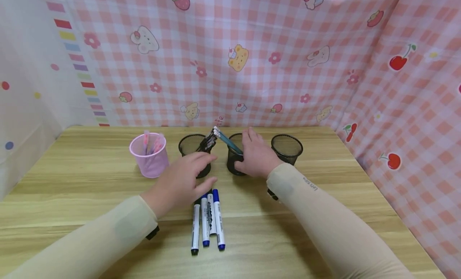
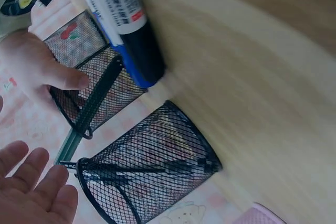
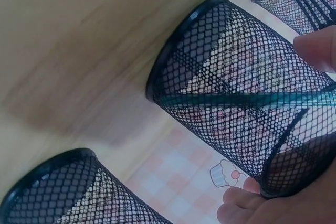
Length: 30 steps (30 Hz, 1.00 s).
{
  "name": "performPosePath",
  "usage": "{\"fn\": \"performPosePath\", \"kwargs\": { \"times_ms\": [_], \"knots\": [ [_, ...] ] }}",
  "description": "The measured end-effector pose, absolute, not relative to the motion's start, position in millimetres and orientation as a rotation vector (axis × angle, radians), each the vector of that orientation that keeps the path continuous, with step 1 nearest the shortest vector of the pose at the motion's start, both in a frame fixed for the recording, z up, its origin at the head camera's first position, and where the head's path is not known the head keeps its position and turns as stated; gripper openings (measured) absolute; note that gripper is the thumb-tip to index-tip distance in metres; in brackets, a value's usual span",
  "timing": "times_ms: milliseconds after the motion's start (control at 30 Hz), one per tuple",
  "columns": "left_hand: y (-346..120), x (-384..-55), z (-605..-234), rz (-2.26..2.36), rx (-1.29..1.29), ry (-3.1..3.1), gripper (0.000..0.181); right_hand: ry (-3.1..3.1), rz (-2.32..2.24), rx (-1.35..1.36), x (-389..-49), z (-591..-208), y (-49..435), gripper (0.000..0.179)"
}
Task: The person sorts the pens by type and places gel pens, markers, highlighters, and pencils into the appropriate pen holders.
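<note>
My right hand (image 1: 258,155) grips a black mesh pen cup (image 1: 233,167) near its rim, thumb on the near side and fingers round the far side. Teal pencils (image 1: 227,141) with white ends lean left out of that cup. My left hand (image 1: 181,181), fingers spread and relaxed, holds nothing in front of a second black mesh cup (image 2: 157,145), which contains black pens (image 1: 208,141). Below the left hand, several white markers (image 1: 205,225) with blue or black caps lie side by side on the table, their far ends partly covered.
A pink mesh cup (image 1: 151,167) with pink pens stands at the left of the row. Another black mesh cup (image 1: 287,147) stands at the right, partly behind the right wrist. A pink checked curtain (image 1: 216,79) hangs behind the wooden table (image 1: 90,171).
</note>
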<state>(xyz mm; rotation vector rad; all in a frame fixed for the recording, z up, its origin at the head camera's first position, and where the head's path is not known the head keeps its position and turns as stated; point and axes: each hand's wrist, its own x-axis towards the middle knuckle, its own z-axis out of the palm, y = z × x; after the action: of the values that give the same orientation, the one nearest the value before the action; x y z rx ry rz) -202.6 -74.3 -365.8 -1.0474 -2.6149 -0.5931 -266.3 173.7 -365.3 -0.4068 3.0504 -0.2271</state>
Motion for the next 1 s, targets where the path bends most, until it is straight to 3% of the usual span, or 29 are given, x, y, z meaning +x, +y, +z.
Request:
{"fn": "performPosePath", "kwargs": {
  "times_ms": [433, 1000],
  "knots": [
    [-85, -186, -374, -0.339, -1.218, -2.607, 0.058, 3.037, -0.163, -0.425, -270, -357, 177, 0.107],
    [-90, -183, -383, -0.245, -1.105, -2.914, 0.057, 2.934, -0.152, -0.502, -268, -328, 204, 0.117]
  ]
}}
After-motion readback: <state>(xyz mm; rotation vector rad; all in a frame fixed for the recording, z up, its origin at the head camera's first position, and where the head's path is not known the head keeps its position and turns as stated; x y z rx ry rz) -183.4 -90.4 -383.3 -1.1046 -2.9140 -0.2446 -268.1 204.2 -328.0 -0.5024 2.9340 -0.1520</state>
